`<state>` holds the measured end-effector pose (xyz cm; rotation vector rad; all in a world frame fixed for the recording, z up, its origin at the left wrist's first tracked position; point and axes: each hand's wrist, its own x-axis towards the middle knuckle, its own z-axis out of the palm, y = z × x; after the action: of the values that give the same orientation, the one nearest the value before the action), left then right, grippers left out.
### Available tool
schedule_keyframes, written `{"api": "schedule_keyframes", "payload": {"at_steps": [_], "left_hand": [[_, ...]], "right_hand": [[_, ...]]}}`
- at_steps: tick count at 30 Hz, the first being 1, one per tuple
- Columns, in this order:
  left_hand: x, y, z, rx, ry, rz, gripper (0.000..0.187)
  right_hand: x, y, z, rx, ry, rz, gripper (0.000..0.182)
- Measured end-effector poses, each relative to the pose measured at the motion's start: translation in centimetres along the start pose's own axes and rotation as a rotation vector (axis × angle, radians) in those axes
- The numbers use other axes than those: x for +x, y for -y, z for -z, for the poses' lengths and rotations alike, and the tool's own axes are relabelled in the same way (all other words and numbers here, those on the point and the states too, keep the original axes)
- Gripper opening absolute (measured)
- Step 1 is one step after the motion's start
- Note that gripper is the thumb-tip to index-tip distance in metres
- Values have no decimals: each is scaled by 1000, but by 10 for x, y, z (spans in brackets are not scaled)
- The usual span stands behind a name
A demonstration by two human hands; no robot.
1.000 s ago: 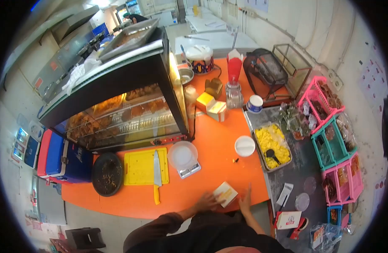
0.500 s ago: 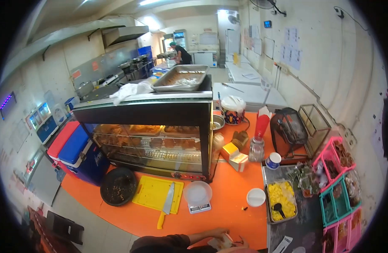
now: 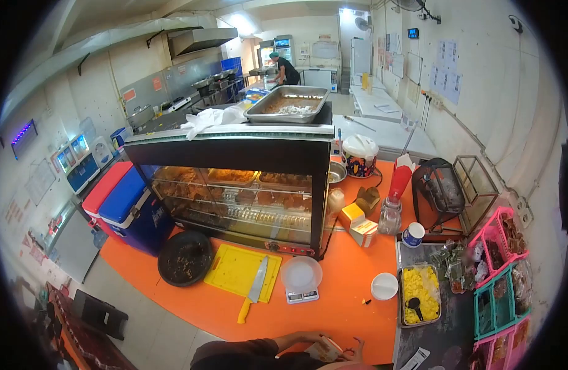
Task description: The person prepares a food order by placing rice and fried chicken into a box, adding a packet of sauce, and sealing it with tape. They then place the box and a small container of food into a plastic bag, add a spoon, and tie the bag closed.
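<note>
At the bottom edge of the orange table, my left hand (image 3: pixel 313 337) grips the side of a small white and brown packet (image 3: pixel 325 350). My right hand (image 3: pixel 354 351) is at the packet's other side, its fingers raised and apart; whether it touches the packet is unclear. Further up the table are a white scale (image 3: pixel 302 296) with a clear bowl (image 3: pixel 302 275) on it, a knife (image 3: pixel 257 282) lying over a yellow cutting board (image 3: pixel 234 271), and a round white tub (image 3: pixel 384 286).
A glass food warmer (image 3: pixel 234 197) stands behind the board, with a black pan (image 3: pixel 185 258) at its left. Rightward are a tray of yellow food (image 3: pixel 419 287), pink and green baskets (image 3: pixel 495 299), and an orange-white box (image 3: pixel 358 223). A person (image 3: pixel 287 71) bends over a far counter.
The view has shifted, so the surroundings appear further right. My right hand's fingers are more raised and spread, and the packet shows more of its face.
</note>
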<state>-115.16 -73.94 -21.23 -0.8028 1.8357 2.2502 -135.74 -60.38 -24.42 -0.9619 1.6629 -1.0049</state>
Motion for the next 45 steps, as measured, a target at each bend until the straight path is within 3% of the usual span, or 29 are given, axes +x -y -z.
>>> {"api": "schedule_keyframes", "payload": {"at_steps": [5, 9, 11, 12, 13, 16, 19, 21, 22, 23, 25, 30, 32, 37, 39, 41, 42, 44, 45], "left_hand": [[-23, -26, -8, 215, -147, -36, 46], [-28, -18, -12, -88, -188, -12, 42], [-20, -19, -20, -284, -211, 37, 40], [-16, -18, -26, -357, -224, 59, 39], [-7, -23, -31, -424, -237, 70, 38], [12, -26, -34, -311, -243, -144, 36], [17, -58, -53, -315, -259, -194, 33], [14, -90, -74, -265, -287, -198, 32], [15, -98, -81, -284, -300, -262, 34], [16, -107, -87, -301, -312, -326, 35], [7, -129, -104, -239, -282, -371, 36], [-19, -119, -134, -40, -248, -551, 36], [-38, -109, -140, 18, -245, -501, 35], [-56, -108, -141, 109, -247, -450, 35], [-58, -111, -141, 137, -228, -563, 37], [-60, -110, -139, 135, -236, -557, 38], [-61, -110, -139, 136, -239, -551, 39], [-61, -109, -137, 111, -233, -545, 40], [-61, -109, -136, 89, -226, -540, 41]], "right_hand": [[3, -25, -5, 115, 25, 36, 84], [32, -59, -16, 287, -65, 120, 83], [15, -117, -33, 325, -211, 230, 83], [-22, -15, -3, 639, 77, -192, 73], [-29, 14, -1, 605, 58, -167, 63], [-37, 37, 5, 606, -44, -113, 57], [-41, 48, 4, 786, -273, -147, 51], [-51, 85, 10, 950, -463, 72, 49], [-63, 125, 15, 930, -627, 188, 42], [-71, 144, 23, 935, -646, 197, 42], [-87, 164, 34, 242, -819, 212, 33], [-126, 168, 30, -130, -923, 234, 28], [-143, 163, 25, -375, -901, 209, 33], [-163, 175, 30, -350, -766, 28, 41], [-166, 178, 35, -294, -730, 2, 45], [-168, 179, 38, 31, -664, -77, 47], [-167, 173, 38, 30, -661, -78, 47], [-160, 157, 36, 349, -637, 12, 44], [-158, 154, 35, 349, -632, 10, 44]]}}
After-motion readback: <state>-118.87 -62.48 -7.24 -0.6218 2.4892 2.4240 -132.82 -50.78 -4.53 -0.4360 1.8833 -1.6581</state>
